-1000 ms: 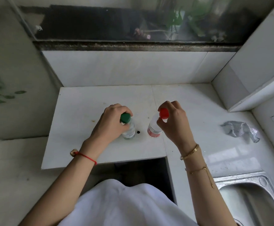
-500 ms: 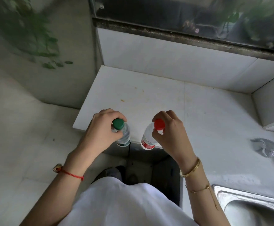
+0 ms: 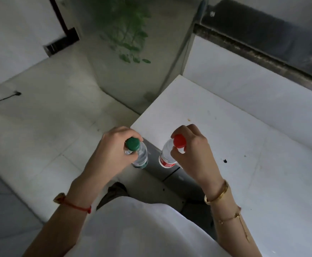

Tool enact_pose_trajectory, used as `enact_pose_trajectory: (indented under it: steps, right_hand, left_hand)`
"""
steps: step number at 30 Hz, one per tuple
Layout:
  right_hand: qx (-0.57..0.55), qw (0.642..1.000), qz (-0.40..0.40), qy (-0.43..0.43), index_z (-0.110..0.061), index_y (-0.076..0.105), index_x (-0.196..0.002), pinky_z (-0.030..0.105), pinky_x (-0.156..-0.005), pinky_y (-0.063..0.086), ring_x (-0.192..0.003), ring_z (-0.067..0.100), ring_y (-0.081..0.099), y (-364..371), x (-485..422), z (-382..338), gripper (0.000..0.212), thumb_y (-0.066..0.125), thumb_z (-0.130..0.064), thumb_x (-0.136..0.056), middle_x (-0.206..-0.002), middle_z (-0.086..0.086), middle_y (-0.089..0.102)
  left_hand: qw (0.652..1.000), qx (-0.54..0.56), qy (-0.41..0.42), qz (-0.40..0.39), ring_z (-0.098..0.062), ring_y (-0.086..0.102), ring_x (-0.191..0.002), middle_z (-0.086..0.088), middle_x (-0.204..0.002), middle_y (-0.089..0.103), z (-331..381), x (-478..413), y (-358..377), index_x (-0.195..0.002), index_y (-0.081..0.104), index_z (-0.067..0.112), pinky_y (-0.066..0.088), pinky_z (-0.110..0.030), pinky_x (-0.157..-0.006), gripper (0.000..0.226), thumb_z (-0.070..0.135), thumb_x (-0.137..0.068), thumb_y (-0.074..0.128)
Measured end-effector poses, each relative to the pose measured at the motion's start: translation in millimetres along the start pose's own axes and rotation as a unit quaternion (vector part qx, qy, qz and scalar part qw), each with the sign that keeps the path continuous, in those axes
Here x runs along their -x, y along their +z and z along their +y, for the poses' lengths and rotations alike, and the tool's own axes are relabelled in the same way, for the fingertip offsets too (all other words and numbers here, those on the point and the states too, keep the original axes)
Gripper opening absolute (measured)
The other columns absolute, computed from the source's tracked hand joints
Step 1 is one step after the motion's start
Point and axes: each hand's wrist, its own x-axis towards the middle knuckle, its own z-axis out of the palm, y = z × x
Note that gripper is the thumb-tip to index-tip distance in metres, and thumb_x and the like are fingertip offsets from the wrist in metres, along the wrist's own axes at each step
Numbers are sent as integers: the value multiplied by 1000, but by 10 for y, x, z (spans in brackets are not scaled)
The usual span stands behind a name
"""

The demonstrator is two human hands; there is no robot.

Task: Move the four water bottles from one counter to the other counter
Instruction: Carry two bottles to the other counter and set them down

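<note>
The left hand [image 3: 110,154] hides the neck of the green-capped bottle [image 3: 141,156], and the white counter [image 3: 244,145] runs off the right edge.

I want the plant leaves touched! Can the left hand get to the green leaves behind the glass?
Probably not. The left hand is busy gripping the clear green-capped water bottle, and the blurry green leaves seem to sit behind a glass panel.
</note>
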Motion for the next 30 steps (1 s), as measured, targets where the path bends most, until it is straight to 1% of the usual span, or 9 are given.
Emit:
enact_pose_trajectory:
  steps: [3, 6, 10, 15, 18, 23, 26, 28, 30]
  right_hand:
    - [13, 999, -24, -33, -18, 58, -108, 19, -77, 47, -91, 20, 60, 189, -224, -192, 36, 73, -14, -75, -114, 3, 57]
    - [17, 997, -50, -61, -18, 59, -107, 18, -74, 47, -89, 20, 60, 387, -488, -427, 36, 73, -13, -75, -112, 2, 58]
    - [6, 992, -80, -97, -15, 60, -105, 24, -74, 52, -87, 21, 59, 631, -842, -825, 32, 70, -13, -75, -108, 4, 58]
    - [-9, 986, -97, -136, -13, 62, -101, 22, -68, 49, -79, 17, 55, 950, -1302, -1371, 27, 66, -8, -75, -105, 3, 56]
    - [-30, 981, -106, -158, -12, 62, -100, 24, -71, 50, -80, 16, 54, 1154, -1548, -1705, 26, 68, -6, -75, -105, 2, 56]
    - [-34, 971, -125, -199, -16, 60, -99, 29, -75, 54, -80, 15, 56, 1516, -1901, -2175, 29, 70, -9, -72, -103, -1, 54]
    - [-42, 964, -134, -224, -20, 58, -98, 22, -75, 52, -80, 12, 55, 1736, -2075, -2406, 30, 71, -11, -73, -102, -4, 53]
    - [-45, 959, -144, -241, -21, 56, -99, 13, -74, 47, -80, 10, 54, 1871, -2186, -2551, 32, 73, -12, -73, -102, -5, 53]
    - [-50, 953, -157, -254, -22, 55, -98, 10, -73, 42, -81, 8, 54, 1993, -2312, -2689, 32, 73, -15, -72, -101, -6, 53]
  left_hand:
    - [999, -7, -26, 28, -14, 64, -82, 2, -91, 70, -201, 28, -197, -89, 72, 15, 56, -35, -72, 34, 0, -60, 75]
    - [998, -5, -53, 46, -14, 64, -85, 2, -93, 71, -455, 26, -412, -90, 72, 15, 56, -36, -71, 31, 1, -62, 74]
    - [993, -6, -91, 73, -11, 62, -81, 6, -89, 69, -809, -5, -745, -88, 70, 19, 56, -35, -70, 30, 4, -62, 75]
    - [985, -10, -134, 104, -14, 62, -85, 3, -91, 69, -1279, -55, -1166, -93, 70, 17, 57, -37, -72, 32, 4, -64, 77]
    - [979, -13, -159, 126, -14, 62, -86, 2, -94, 70, -1520, -63, -1427, -95, 71, 16, 57, -36, -75, 34, 6, -64, 80]
    - [968, -24, -196, 155, -18, 63, -86, -3, -96, 71, -1893, -35, -1821, -97, 72, 11, 56, -38, -79, 33, 8, -65, 80]
    - [959, -29, -225, 170, -18, 62, -87, -4, -98, 70, -2085, -10, -2004, -98, 72, 11, 54, -36, -82, 33, 7, -66, 79]
    - [953, -34, -245, 175, -18, 63, -88, -5, -100, 70, -2205, 2, -2113, -100, 71, 10, 54, -35, -84, 33, 8, -68, 79]
    - [945, -32, -267, 184, -20, 63, -90, -7, -101, 71, -2331, 4, -2218, -101, 71, 9, 54, -35, -85, 32, 9, -69, 78]
